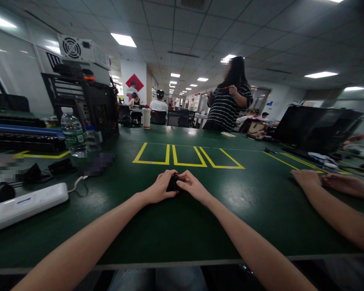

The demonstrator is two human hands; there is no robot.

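A small black object [172, 185] rests at the middle of the dark green table [176, 226], between my two hands; its kind is hard to tell. My left hand [161, 186] closes around its left side, thumb near the front and fingers over the top. From the right, the fingertips of my right hand [191, 185] pinch at the same object. Both hands are low, at or just above the table surface. Much of the object is hidden by my fingers.
Yellow tape outlines [189, 165] lie beyond my hands. At left are a white power strip [27, 204], a water bottle [73, 133] and a computer case [98, 105]. A white cup [146, 117] stands behind. Another person's arms [336, 206] rest at right, near a dark monitor [318, 125].
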